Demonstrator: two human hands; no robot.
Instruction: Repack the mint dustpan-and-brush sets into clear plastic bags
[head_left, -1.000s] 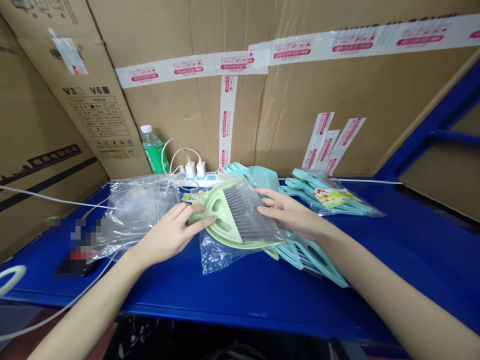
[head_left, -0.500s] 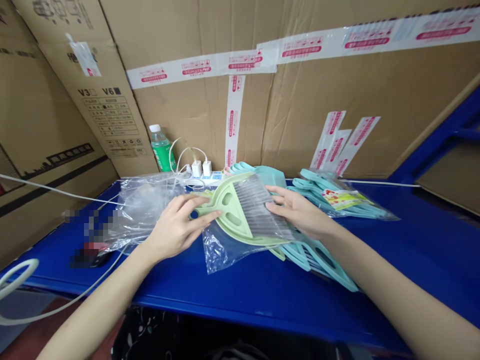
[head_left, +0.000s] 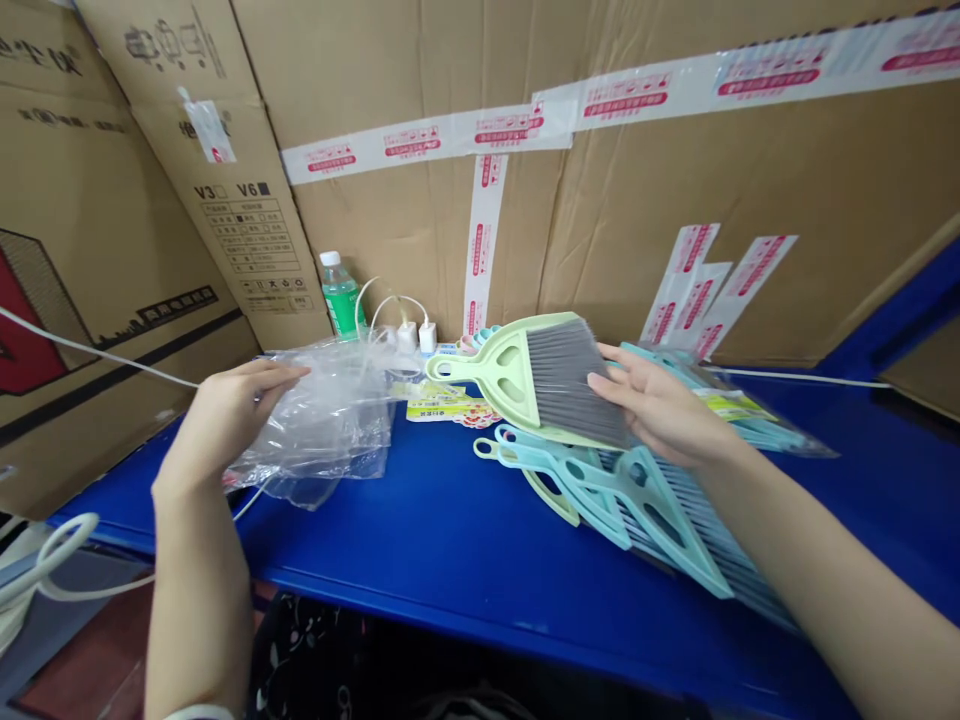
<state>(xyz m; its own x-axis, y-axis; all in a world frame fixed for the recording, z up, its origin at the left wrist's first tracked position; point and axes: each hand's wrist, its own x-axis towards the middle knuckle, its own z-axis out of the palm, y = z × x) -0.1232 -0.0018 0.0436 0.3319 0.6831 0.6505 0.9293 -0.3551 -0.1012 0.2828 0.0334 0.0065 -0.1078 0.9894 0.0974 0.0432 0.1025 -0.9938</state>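
My right hand (head_left: 660, 405) grips a light green dustpan (head_left: 502, 375) and its grey-bristled brush (head_left: 574, 375) by the bristle end, their handles pointing left. No film covers this set now. Below it on the table lie light blue brushes (head_left: 637, 500) with a green one partly under them. At the left, my left hand (head_left: 232, 415) has its fingers pressed together at the edge of crumpled clear plastic bags (head_left: 330, 410). Its fingertips are partly turned away, but they appear to pinch the film.
Behind the hands are a yellow printed card (head_left: 442, 405), a power strip with white chargers (head_left: 416, 338) and a green-labelled bottle (head_left: 342, 295). A bagged light blue set (head_left: 750, 415) lies at the right. Cardboard boxes (head_left: 420, 230) wall off the back of the blue table (head_left: 420, 560).
The clear bag has come off the green dustpan and brush. My left hand has let go of the handle and moved left to the plastic bags; my right hand still holds the set.
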